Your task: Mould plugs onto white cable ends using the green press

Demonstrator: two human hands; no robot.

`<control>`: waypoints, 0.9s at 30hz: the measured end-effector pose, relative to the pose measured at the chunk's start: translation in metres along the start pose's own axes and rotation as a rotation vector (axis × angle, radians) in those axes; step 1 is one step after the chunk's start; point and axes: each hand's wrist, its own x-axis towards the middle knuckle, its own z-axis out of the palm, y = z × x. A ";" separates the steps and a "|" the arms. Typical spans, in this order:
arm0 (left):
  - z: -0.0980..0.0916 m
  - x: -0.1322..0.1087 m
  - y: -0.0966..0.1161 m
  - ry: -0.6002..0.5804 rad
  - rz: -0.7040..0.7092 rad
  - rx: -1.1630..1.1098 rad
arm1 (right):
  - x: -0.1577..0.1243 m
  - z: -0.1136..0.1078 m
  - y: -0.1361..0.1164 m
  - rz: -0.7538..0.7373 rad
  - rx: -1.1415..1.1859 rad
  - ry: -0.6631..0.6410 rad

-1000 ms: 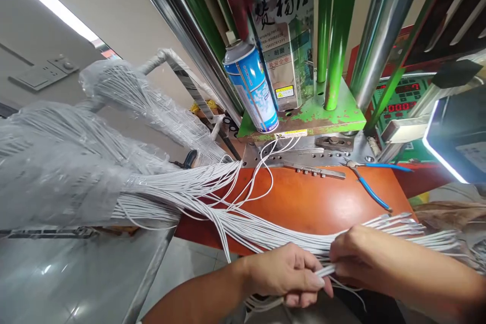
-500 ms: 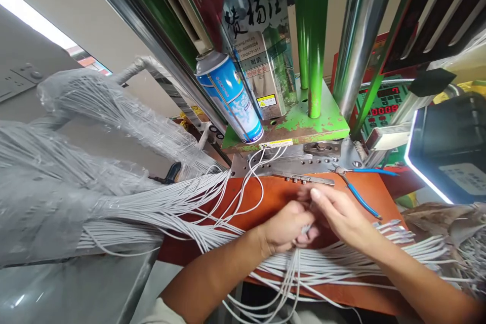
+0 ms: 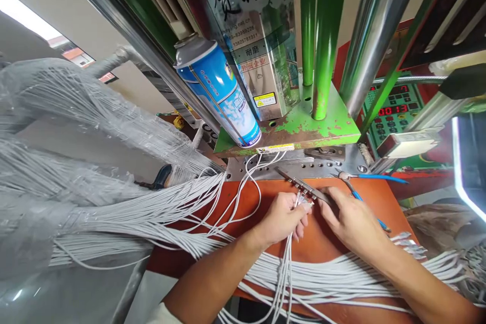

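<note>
My left hand (image 3: pixel 285 216) is closed around several white cables (image 3: pixel 285 268) near their ends, where small clear and metallic connectors (image 3: pixel 304 203) stick out between thumb and fingers. Those ends sit right against a flat metal mould bar (image 3: pixel 304 188) with small blocks along its edge. My right hand (image 3: pixel 345 212) grips the right end of this bar, thumb below and fingers over it. The loose cable lengths hang from my left hand over the front edge of the orange work surface (image 3: pixel 243 190).
Blue-handled pliers (image 3: pixel 357 187) lie right of the bar. Behind stands a green press (image 3: pixel 322 131) with a blue spray can (image 3: pixel 224 96) on its plate; cables run beneath. Many white cables (image 3: pixel 326 278) cross the front. Plastic-wrapped bundles (image 3: pixel 94 106) fill the left, a control panel (image 3: pixel 395 111) the right.
My right hand has moved from beside my left hand onto the metal bar, now lifted and tilted towards the cable ends. The view has shifted slightly, and the panel's number has changed.
</note>
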 end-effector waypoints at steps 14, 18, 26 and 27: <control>0.003 0.001 0.004 0.061 -0.084 0.043 | -0.005 0.013 -0.003 -0.192 -0.239 0.113; 0.003 0.000 0.007 0.076 -0.085 -0.011 | -0.006 0.010 -0.007 -0.169 -0.131 0.113; 0.006 0.002 -0.005 0.079 0.021 0.060 | -0.004 0.009 0.000 -0.184 -0.076 -0.016; 0.007 0.002 -0.005 0.110 0.022 0.073 | -0.004 0.010 0.000 -0.199 -0.092 -0.023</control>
